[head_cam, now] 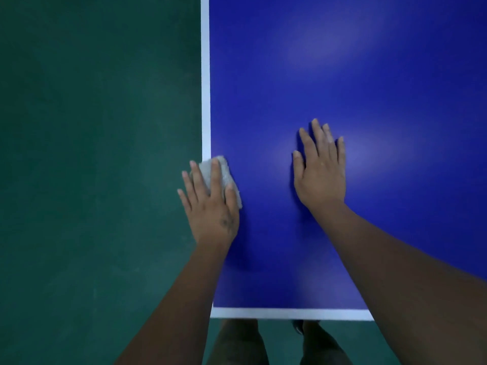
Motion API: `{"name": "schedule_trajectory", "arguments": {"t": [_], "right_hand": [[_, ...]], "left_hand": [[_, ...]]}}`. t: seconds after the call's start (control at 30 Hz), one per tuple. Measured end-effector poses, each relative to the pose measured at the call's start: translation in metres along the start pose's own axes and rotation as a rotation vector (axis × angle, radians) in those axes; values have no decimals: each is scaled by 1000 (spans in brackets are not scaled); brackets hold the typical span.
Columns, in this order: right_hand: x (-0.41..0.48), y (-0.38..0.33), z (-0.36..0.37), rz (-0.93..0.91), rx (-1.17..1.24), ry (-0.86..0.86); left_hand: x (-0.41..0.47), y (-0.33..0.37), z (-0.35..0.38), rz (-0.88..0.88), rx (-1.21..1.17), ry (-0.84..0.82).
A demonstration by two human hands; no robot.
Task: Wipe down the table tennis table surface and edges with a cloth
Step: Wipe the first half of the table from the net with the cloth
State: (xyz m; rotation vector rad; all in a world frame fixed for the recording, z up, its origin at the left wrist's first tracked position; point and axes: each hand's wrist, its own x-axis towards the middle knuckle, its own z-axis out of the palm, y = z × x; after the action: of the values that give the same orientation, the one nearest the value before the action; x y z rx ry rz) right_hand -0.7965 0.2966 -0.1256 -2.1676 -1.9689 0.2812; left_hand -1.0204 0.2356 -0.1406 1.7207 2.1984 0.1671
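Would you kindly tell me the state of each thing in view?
table: glossy blue top, light reflections.
cloth: bunched, pressed onto the table's left edge.
left hand: fingers straight, pressing the cloth.
right hand: flat, fingers spread, resting on the table.

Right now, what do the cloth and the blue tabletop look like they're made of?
Cloth: soft, fuzzy fabric, perhaps terry towelling; it bunches under the left hand. Tabletop: hard, smooth painted board, probably wood composite; soft light patches suggest a semi-matt finish.
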Motion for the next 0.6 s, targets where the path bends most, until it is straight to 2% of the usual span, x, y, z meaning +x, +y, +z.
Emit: {"name": "schedule_trajectory", "arguments": {"t": [0.13, 0.27, 0.33, 0.5, 0.6], "right_hand": [[11, -1, 7, 51, -59, -2], [13, 1, 10, 40, -69, 51], [14, 2, 11, 40, -67, 73], [14, 6, 15, 26, -54, 91], [14, 7, 18, 30, -58, 95]], "left_hand": [[65, 23, -6, 79, 66, 4], [51, 34, 2, 468, 151, -22], [53, 43, 6, 576, 119, -37], [141, 99, 5, 672, 116, -15], [216, 134, -3, 644, 180, -31]]}}
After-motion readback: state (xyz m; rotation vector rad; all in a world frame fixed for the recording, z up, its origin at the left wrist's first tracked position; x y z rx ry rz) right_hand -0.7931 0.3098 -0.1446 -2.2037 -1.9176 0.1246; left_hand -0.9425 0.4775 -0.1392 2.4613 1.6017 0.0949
